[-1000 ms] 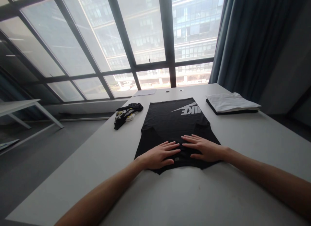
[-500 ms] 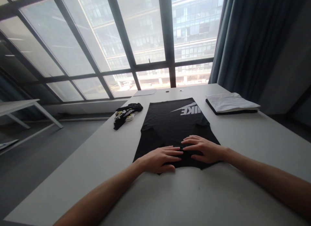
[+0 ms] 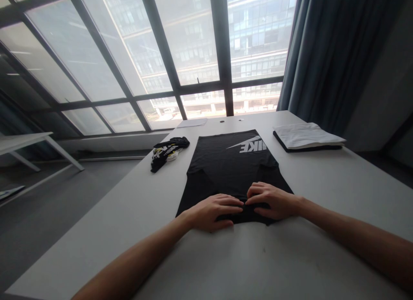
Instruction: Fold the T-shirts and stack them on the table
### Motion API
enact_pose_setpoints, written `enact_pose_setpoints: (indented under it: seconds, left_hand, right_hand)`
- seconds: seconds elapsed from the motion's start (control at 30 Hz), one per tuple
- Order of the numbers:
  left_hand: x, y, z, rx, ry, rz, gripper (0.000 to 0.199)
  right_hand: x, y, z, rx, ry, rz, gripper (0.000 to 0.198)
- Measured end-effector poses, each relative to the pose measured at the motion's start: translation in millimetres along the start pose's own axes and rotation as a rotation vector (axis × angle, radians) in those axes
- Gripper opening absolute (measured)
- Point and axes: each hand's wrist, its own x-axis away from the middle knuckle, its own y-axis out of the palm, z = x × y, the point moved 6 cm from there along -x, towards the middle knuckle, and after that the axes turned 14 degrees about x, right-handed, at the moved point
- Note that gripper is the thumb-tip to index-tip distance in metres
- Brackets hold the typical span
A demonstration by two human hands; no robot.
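Note:
A black T-shirt (image 3: 226,162) with a white NIKE print lies spread out on the white table, its print at the far end and its sides folded inward. Across the near end of the shirt rests my left hand (image 3: 214,211), open and flat, with the fingers pointing right. My right hand (image 3: 272,200) touches the same end from the other side. Its fingers are a little bent, and the thumb is apart from them. The fingertips of both hands nearly meet over the cloth. Part of the near edge is hidden under the hands.
On the table (image 3: 122,231), a crumpled black garment (image 3: 169,153) with white and yellow print lies to the left. Folded white and black cloths (image 3: 308,137) are stacked at the right. A white sheet (image 3: 192,122) sits at the far edge. Another table (image 3: 27,138) stands left, a curtain (image 3: 318,54) right.
My right hand has drawn slightly to the right and its fingers have bent more. My left hand and the shirt look almost the same.

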Motion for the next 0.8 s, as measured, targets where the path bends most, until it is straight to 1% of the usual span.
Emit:
enact_pose_setpoints:
  seconds: [0.13,0.27,0.33,0.43,0.5,0.53,0.57,0.63,0.7,0.73,0.8]
  left_hand:
    - [1,4,-2,0.009,-0.017,-0.038,0.054]
    - [1,7,-4,0.005,-0.010,-0.036,0.051]
    - [0,7,-2,-0.003,-0.002,-0.043,0.050]
    - [-1,4,0,-0.035,0.012,-0.030,0.045]
    - [0,-4,-4,-0.093,-0.024,0.051,0.040]
    - [3,-11,-10,-0.138,-0.071,0.127,0.038]
    - [7,-20,-19,-0.190,-0.139,0.225,0.037]
    - [23,-42,-43,-0.303,-0.324,0.454,0.038]
    - [46,-62,-70,-0.399,-0.516,0.641,0.041]
    - [58,-69,-83,-0.435,-0.598,0.688,0.042]
    - [77,-76,-109,-0.471,-0.742,0.691,0.045]
  right_hand:
    - [0,0,-1,-0.007,-0.019,-0.006,0.026]
    - [1,1,0,0.008,0.003,-0.002,0.035]
    - [1,3,0,0.016,0.007,-0.001,0.036]
    - [0,4,4,0.044,0.037,0.057,0.035]
    - [1,2,14,0.116,0.137,0.144,0.037]
    - [2,1,23,0.165,0.218,0.190,0.039]
    - [5,1,33,0.216,0.311,0.226,0.041]
    - [14,3,56,0.307,0.506,0.259,0.047]
    - [26,11,80,0.376,0.680,0.223,0.053]
    - [32,17,90,0.401,0.758,0.186,0.056]
    - [43,31,108,0.420,0.887,0.089,0.062]
